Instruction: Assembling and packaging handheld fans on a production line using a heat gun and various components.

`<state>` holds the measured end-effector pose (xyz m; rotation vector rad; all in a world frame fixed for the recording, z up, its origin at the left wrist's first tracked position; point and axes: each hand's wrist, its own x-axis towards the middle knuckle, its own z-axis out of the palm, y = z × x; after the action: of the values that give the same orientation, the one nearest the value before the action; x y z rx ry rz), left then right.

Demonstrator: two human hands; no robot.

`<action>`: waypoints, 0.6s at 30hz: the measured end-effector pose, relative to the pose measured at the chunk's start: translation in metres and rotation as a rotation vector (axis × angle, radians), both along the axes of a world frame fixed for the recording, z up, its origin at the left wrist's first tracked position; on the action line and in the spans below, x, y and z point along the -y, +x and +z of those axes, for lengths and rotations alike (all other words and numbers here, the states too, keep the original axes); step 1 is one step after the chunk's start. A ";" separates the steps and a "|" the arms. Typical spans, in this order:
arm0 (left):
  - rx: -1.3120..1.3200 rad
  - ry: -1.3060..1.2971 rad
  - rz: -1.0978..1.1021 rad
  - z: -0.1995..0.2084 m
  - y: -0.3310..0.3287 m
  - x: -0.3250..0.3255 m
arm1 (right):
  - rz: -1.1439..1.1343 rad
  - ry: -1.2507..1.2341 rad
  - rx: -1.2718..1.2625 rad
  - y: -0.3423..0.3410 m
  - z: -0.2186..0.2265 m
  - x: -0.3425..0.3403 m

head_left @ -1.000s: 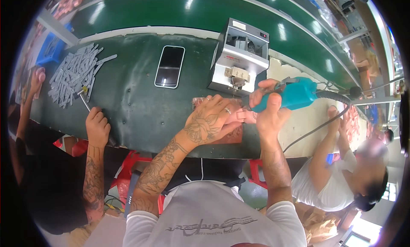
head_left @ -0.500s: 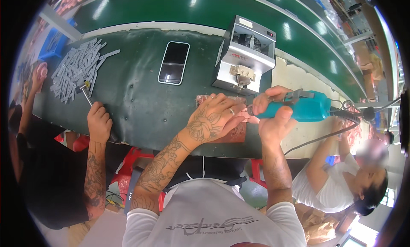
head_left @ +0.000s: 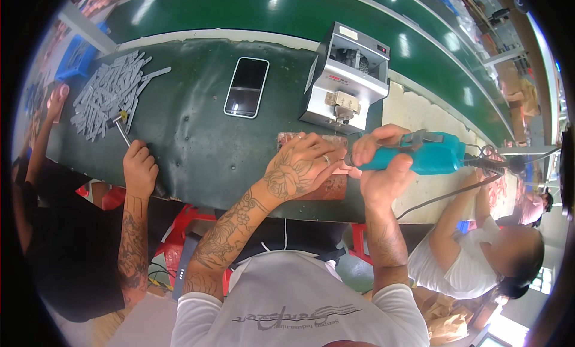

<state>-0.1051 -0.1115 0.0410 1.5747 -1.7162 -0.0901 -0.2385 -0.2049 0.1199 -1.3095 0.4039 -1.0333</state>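
Observation:
In my right hand [head_left: 386, 176] lies a teal corded power screwdriver [head_left: 428, 153], held level with its tip pointing left. My left hand [head_left: 305, 166] is closed just in front of that tip. Its fingers pinch a small pale pink piece [head_left: 342, 168], mostly hidden by the fingertips. Both hands are close together over a flat reddish-brown board [head_left: 326, 191] at the table's near edge. Where the tip meets the piece, I cannot make out the contact.
Behind my hands stands a grey metal bench machine [head_left: 347, 77]. A phone [head_left: 247, 87] lies left of it on the green table [head_left: 185, 131]. Grey strips [head_left: 114, 92] are heaped at the far left, near a co-worker's hand [head_left: 140, 168] gripping a metal-shafted tool. Another person [head_left: 461, 251] sits at right.
My hands and the power screwdriver have hardly moved. The whole view has shifted very slightly. The person at right has their head turned a little differently.

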 end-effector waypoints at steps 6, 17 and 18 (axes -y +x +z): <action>0.001 0.018 -0.005 0.000 0.000 -0.001 | -0.052 -0.076 -0.054 0.004 0.001 -0.002; -0.045 0.063 -0.031 0.006 0.000 -0.003 | -0.133 -0.160 -0.104 -0.006 -0.003 0.013; -0.050 0.060 -0.031 0.007 0.000 -0.003 | -0.145 -0.138 -0.085 -0.007 -0.007 0.015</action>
<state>-0.1051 -0.1087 0.0479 1.5760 -1.7132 -0.1967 -0.2451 -0.2204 0.1133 -1.4681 0.5052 -1.1447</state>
